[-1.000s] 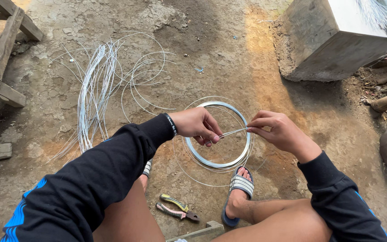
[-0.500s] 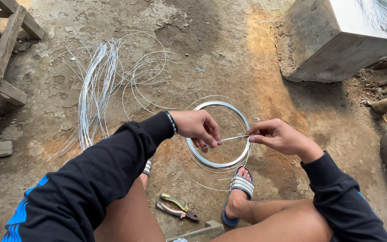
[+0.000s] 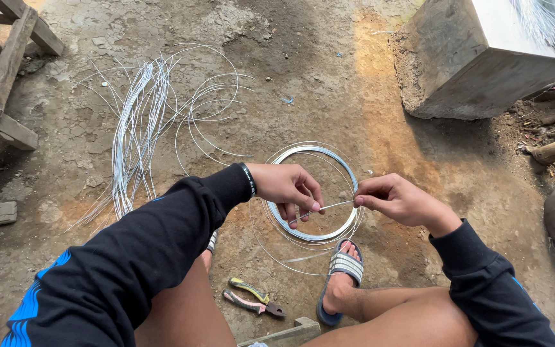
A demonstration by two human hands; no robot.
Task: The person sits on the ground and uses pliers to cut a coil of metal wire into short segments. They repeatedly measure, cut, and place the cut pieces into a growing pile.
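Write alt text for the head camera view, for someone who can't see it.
Seen from above, a seated person's left hand and right hand pinch a short length of thin wire between them over a wire coil on the dirt ground. Loose cut wires lie to the left, pliers by the sandalled foot.

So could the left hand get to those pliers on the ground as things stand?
Probably yes: the pliers lie uncovered on the dirt between the legs. But the left hand is pinching the wire, so it must let go first.

Black long sleeves (image 3: 162, 238) with blue stripes, dark wristband (image 3: 247, 179), grey striped slide sandals (image 3: 340, 273), bare legs
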